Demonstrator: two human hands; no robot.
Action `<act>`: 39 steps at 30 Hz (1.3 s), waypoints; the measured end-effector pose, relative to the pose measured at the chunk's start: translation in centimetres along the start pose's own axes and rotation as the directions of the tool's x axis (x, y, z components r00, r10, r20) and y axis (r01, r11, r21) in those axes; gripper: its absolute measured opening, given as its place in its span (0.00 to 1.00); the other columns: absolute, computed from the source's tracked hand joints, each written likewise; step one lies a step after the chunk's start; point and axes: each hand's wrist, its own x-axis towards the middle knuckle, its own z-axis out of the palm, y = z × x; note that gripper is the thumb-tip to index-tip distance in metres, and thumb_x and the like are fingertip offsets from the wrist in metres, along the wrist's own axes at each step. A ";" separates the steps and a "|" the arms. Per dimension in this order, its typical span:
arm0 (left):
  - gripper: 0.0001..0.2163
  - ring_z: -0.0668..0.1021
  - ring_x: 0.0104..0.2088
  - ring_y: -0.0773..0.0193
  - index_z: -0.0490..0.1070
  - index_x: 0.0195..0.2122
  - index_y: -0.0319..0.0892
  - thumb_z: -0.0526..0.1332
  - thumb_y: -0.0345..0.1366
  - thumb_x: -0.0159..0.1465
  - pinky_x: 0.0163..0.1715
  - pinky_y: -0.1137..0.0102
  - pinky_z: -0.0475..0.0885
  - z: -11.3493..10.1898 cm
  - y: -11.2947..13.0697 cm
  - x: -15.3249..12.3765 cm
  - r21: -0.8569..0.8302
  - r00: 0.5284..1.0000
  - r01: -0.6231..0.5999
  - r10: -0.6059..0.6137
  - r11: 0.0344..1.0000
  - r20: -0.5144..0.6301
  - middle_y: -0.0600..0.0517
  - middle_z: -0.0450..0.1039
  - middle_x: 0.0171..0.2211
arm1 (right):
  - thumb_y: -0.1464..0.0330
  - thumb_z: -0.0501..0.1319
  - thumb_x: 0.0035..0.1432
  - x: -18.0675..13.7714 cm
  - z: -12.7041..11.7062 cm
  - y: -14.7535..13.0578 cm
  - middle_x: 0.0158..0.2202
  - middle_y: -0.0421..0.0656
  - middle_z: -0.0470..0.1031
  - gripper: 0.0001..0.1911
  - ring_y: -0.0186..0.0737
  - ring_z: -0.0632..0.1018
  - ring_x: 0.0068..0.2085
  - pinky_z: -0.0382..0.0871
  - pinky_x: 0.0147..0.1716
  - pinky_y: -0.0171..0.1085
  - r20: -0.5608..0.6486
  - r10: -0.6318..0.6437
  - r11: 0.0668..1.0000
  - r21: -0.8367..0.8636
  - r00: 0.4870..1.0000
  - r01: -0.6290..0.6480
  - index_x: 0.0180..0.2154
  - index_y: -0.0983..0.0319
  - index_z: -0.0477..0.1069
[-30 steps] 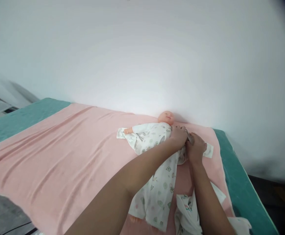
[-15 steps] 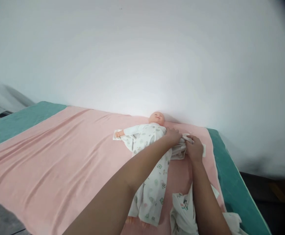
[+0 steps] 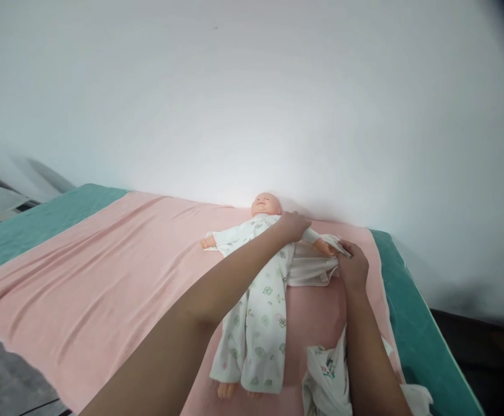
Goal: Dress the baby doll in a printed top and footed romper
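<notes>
Head view, right hand [image 3: 354, 270]: thumb and fingers pinched on an edge of white cloth [image 3: 311, 271].
Left hand [image 3: 294, 226]: left of that pinch, at the doll's upper arm; fingertips turned from me, closure cannot be told.
Doll [image 3: 264, 300]: face up, left of the pinch, torso partly masked.
Crumpled garment [image 3: 328, 378]: nearer than the pinch, cut off below.

No words, brands or numbers can be read anywhere. The small coloured print [image 3: 329, 368] on the crumpled white cloth [image 3: 321, 394] is too small to make out, and the printed motifs on the patterned outfit [image 3: 264, 332] show no legible lettering.
</notes>
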 end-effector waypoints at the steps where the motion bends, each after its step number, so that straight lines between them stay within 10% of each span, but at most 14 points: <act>1: 0.14 0.73 0.49 0.51 0.70 0.48 0.44 0.59 0.32 0.60 0.46 0.58 0.70 0.0 0.0 -0.2 0.000 1.000 0.000 0.000 1.000 -0.003 0.43 0.73 0.47 | 0.64 0.60 0.48 0.1 0.0 0.2 0.46 0.47 0.78 0.20 0.49 0.77 0.46 0.70 0.48 0.46 0.002 0.004 1.000 0.017 1.000 -0.004 0.44 0.61 0.76; 8: 0.17 0.74 0.49 0.52 0.68 0.51 0.43 0.59 0.32 0.60 0.46 0.57 0.70 1.4 1.5 -0.3 -0.064 1.000 0.000 0.002 0.998 0.019 0.43 0.71 0.50 | 0.66 0.61 0.46 1.4 -0.3 2.5 0.40 0.49 0.78 0.19 0.47 0.79 0.41 0.73 0.42 0.44 -0.129 0.118 0.955 0.286 0.985 -0.077 0.42 0.64 0.75; 13: 0.15 0.74 0.49 0.51 0.69 0.49 0.40 0.60 0.34 0.60 0.45 0.60 0.71 1.9 0.4 -2.3 -0.107 0.997 0.078 -0.079 0.991 -0.007 0.41 0.71 0.51 | 0.66 0.55 0.54 0.2 0.1 -0.1 0.39 0.47 0.77 0.14 0.43 0.78 0.40 0.72 0.45 0.45 -0.291 -0.109 0.975 0.155 0.950 0.160 0.40 0.64 0.74; 18: 0.15 0.74 0.50 0.55 0.72 0.47 0.43 0.49 0.41 0.68 0.48 0.62 0.70 2.4 -3.4 -8.1 -0.396 0.942 0.174 -0.269 0.902 -0.199 0.47 0.73 0.50 | 0.60 0.57 0.59 -3.2 3.3 -4.7 0.46 0.48 0.75 0.17 0.45 0.75 0.47 0.70 0.48 0.47 0.055 -0.289 0.941 0.200 0.956 0.273 0.46 0.61 0.71; 27: 0.17 0.69 0.58 0.59 0.69 0.53 0.41 0.54 0.43 0.67 0.60 0.66 0.61 5.9 -5.8 -12.0 -0.871 0.835 -0.019 -0.471 0.491 -0.283 0.47 0.68 0.57 | 0.54 0.60 0.60 -8.1 6.2 -7.8 0.70 0.41 0.46 0.39 0.45 0.50 0.69 0.44 0.68 0.50 0.596 -0.355 0.934 0.245 0.720 0.258 0.67 0.52 0.47; 39: 0.04 0.72 0.45 0.58 0.69 0.36 0.42 0.55 0.32 0.66 0.46 0.62 0.69 5.9 -4.3 -11.1 -0.697 0.788 0.038 -0.450 0.716 -0.420 0.49 0.73 0.41 | 0.57 0.65 0.56 -8.5 6.2 -8.2 0.71 0.39 0.41 0.45 0.47 0.46 0.70 0.42 0.68 0.52 0.642 -0.325 0.942 0.155 0.695 0.297 0.68 0.49 0.43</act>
